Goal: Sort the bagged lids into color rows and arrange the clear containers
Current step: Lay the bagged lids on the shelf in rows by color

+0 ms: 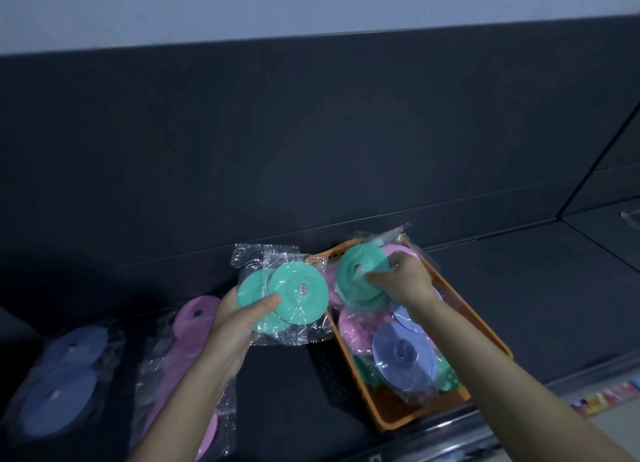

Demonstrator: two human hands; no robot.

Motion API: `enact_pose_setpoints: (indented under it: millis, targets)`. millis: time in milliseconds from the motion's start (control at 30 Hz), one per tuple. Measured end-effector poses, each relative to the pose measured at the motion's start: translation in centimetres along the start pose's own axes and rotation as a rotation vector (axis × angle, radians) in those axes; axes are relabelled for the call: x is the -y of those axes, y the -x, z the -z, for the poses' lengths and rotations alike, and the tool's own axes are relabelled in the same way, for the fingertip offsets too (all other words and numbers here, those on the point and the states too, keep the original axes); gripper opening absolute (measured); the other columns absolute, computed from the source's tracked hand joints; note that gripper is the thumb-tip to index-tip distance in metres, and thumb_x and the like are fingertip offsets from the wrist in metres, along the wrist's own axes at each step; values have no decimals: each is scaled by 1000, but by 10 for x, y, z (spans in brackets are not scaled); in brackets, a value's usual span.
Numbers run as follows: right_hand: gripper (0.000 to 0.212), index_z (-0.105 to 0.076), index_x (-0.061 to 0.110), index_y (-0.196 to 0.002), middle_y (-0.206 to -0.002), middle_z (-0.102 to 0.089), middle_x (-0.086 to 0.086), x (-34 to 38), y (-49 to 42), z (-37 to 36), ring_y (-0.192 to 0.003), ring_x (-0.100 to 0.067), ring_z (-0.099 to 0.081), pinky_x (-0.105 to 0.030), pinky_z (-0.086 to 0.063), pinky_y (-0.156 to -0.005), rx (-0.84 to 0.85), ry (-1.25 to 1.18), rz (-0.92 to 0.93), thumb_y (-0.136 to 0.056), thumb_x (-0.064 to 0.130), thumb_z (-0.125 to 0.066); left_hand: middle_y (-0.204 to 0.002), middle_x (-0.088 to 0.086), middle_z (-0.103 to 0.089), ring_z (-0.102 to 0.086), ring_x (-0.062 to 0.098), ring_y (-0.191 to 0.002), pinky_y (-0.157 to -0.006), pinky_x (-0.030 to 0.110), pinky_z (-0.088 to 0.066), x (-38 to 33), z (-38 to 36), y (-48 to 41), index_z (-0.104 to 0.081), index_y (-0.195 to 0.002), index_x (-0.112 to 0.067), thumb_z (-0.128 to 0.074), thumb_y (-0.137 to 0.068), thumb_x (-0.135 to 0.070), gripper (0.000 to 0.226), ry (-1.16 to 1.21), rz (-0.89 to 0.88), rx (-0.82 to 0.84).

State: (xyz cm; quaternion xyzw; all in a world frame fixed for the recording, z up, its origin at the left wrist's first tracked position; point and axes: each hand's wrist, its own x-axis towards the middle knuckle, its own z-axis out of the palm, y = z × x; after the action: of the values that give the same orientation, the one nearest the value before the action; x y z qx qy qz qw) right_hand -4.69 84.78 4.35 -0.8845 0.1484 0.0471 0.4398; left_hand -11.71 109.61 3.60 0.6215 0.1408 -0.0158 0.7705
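My left hand holds a small stack of green lids in clear bags above the dark shelf. Over the orange basket, my right hand grips another bagged green lid, lifted and tilted. In the basket lie more bagged lids: a blue one, pink ones and green ones underneath. On the shelf to the left, a row of bagged pink lids runs toward me, and a row of bagged blue lids lies further left.
The dark shelf has a tall dark back panel right behind the basket. A shelf divider rises at the right, with a clear plastic item beyond it. Coloured packaging shows below the shelf's front edge.
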Motion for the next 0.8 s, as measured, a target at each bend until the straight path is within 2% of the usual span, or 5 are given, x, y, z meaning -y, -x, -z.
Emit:
enact_pose_setpoints:
  millis: [133,233,433,600,800]
  targets:
    - [37,-55,28,-99,-106,-56,-7,6,3,-11,-104,-33,-51,-39,-46,-76,32,225,-12,-70,47,-69,-98,13,-73,-68,28,-88,-75,39,-55,-2,1,1,-65,-105,-10,-67,-81,-1,26,-6,-2,1]
    - [30,-53,21,-92,-97,-58,-8,6,7,-12,-102,-32,-54,-40,-47,-76,30,193,35,-74,36,-71,-96,11,-74,-69,25,-84,-70,35,-57,-4,2,3,-65,-105,-10,-67,-81,0,26,-9,-14,9]
    - [37,-43,14,-67,-60,-44,2,7,18,-11,-54,-14,-41,-27,-34,-46,-5,0,114,-72,15,-79,-96,13,-73,-70,26,-83,-67,35,-57,-3,7,4,-65,-105,-10,-68,-80,-1,27,0,-8,-5]
    - [31,-48,12,-74,-64,-50,2,7,27,-7,-59,-20,-47,-30,-40,-52,-63,-36,242,-72,13,-79,-98,15,-73,-69,29,-86,-71,39,-57,-4,12,6,-65,-106,-8,-67,-80,0,27,4,-10,-3]
    - [19,-58,10,-91,-91,-66,-13,35,47,1,-83,-33,-68,-49,-59,-70,-57,-595,138,-79,10,-73,-98,11,-73,-70,28,-89,-77,42,-55,-8,26,7,-65,-107,-11,-70,-79,-3,29,-1,-43,-57]
